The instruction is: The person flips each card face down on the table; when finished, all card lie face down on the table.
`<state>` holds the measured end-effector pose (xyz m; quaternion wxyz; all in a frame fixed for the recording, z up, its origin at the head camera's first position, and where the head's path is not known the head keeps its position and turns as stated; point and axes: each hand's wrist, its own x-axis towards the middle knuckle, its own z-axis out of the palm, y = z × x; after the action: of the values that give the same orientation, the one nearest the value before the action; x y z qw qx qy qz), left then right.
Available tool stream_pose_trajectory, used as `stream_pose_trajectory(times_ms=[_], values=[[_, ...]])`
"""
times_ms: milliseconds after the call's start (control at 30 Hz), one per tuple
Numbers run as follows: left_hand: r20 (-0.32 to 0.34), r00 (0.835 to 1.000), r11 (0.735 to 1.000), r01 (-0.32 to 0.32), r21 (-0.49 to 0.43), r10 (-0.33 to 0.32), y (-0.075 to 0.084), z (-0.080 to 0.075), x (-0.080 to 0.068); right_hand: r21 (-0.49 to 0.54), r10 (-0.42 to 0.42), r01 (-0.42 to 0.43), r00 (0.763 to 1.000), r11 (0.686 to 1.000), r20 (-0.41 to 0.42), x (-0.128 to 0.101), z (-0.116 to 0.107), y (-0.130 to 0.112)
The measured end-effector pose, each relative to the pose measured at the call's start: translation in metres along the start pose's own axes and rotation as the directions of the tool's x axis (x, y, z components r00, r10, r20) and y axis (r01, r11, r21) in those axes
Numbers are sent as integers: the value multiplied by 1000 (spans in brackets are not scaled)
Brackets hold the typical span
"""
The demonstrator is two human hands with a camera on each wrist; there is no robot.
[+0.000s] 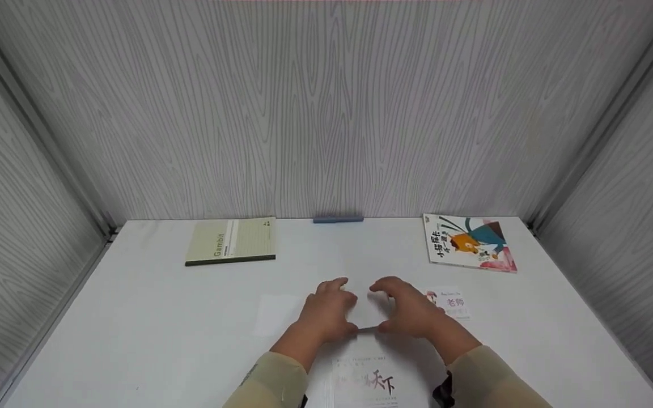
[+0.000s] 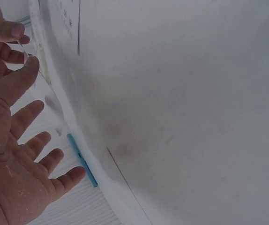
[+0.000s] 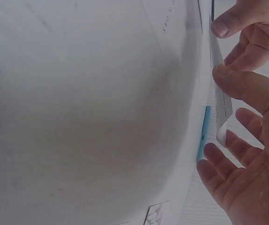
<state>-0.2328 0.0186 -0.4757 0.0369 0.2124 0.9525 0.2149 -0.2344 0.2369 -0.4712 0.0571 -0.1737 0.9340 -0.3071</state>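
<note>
A white tabletop (image 1: 162, 340) sits boxed in by grey wood-grain walls (image 1: 326, 113). At its centre, the left hand (image 1: 326, 314) and right hand (image 1: 411, 311) pinch a thin white card (image 3: 219, 89) between thumbs and fingers; its face stays hidden. A green notebook (image 1: 231, 241), blue bar (image 1: 338, 219), picture book (image 1: 469, 242) and small printed card (image 1: 452, 303) lie around.

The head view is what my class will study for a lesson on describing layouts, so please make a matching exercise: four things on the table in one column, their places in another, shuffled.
Things:
1. green notebook
2. picture book
3. blue bar
4. small white card

Places:
A. far edge of the table, middle, against the wall
B. between the left hand and the right hand
C. far left of the table
D. far right of the table

Pairs: 1-C, 2-D, 3-A, 4-B
</note>
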Motion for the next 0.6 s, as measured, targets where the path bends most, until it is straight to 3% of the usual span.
stream_pose_trajectory(times_ms=[167, 433, 600], values=[[21, 1000, 997, -22, 73, 20, 4, 7, 2, -22, 22, -22, 1000, 1000, 21, 2, 5, 6], [53, 998, 997, -19, 74, 15, 5, 8, 0, -58, 2, 0, 999, 998, 39, 0, 7, 9], [59, 998, 998, -14, 67, 10, 3, 10, 0, -76, 58, -53, 996, 996, 67, -1, 8, 10]])
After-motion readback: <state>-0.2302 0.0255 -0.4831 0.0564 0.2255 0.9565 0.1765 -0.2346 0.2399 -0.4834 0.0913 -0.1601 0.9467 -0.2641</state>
